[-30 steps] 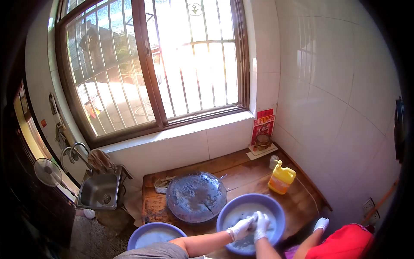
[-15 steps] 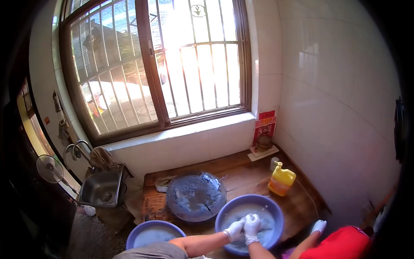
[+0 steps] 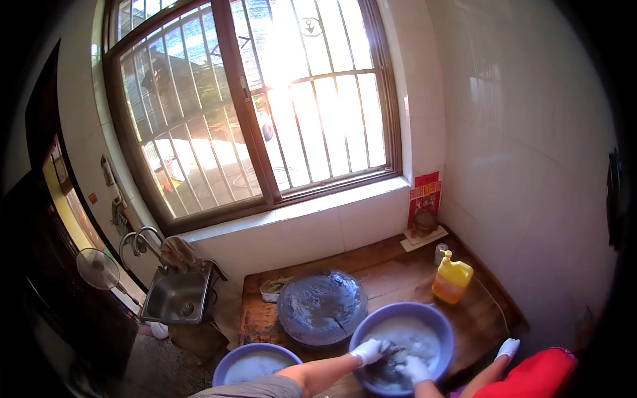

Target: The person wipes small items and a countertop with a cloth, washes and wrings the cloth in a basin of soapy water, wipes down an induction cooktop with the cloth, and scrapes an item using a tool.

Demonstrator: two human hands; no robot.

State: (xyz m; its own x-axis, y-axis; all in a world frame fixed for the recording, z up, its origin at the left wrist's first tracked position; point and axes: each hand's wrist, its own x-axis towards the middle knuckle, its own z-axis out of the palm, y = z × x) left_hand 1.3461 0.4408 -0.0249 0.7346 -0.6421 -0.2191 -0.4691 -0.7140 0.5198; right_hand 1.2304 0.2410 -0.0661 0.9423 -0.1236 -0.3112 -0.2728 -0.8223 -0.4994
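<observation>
Hands now parted over basin (image 3: 448,338), bench (image 3: 391,273) near edge. Left hand (image 3: 369,351) touches dark wet item (image 3: 393,351); right hand (image 3: 415,371) beside it. Can't tell either hand's finger grip.

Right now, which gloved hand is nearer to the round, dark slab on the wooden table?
Left. The left hand is inside the purple basin, on the side by the round slab; the right hand is farther across.
</observation>
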